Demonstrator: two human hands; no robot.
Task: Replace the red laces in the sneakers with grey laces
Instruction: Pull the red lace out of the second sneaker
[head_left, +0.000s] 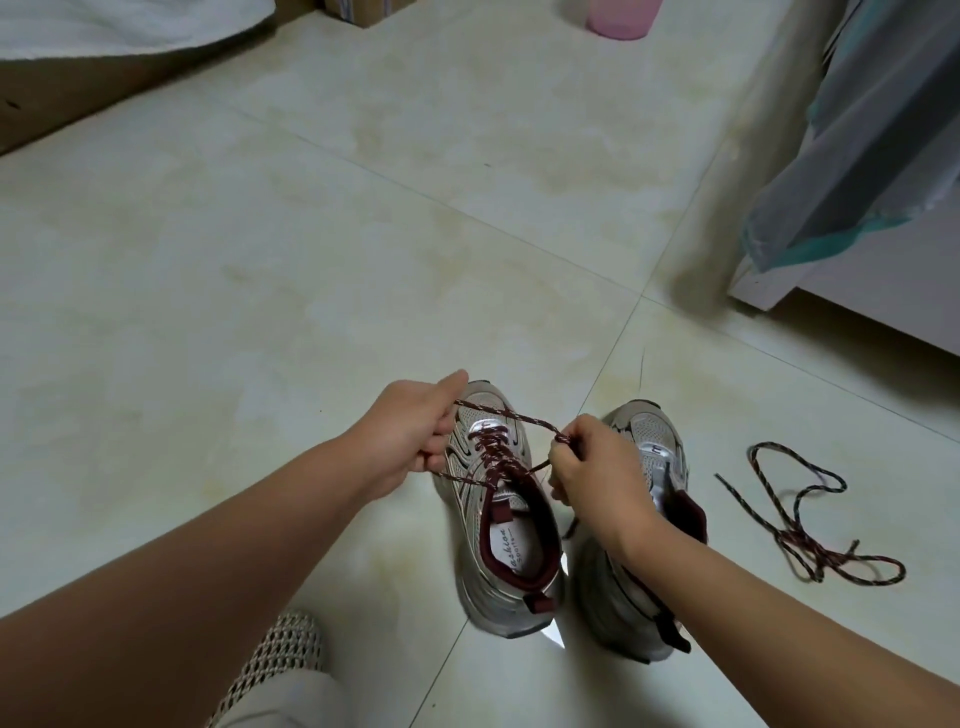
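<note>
Two silver-and-maroon sneakers stand side by side on the tiled floor. The left sneaker (506, 525) is threaded with a dark red speckled lace (493, 447). My left hand (410, 436) grips one end of that lace at the shoe's left side. My right hand (592, 478) pinches the other end, pulled up to the right of the shoe. The right sneaker (639, 519) sits partly under my right forearm and shows no lace in its eyelets. A loose dark speckled lace (810, 525) lies tangled on the floor to the right.
A white furniture base (831, 306) with hanging grey-teal cloth (857, 156) stands at the right. Cardboard boxes (52, 98) under white fabric sit at the far left, a pink container (621, 18) at the top. My knee (280, 680) is at the bottom.
</note>
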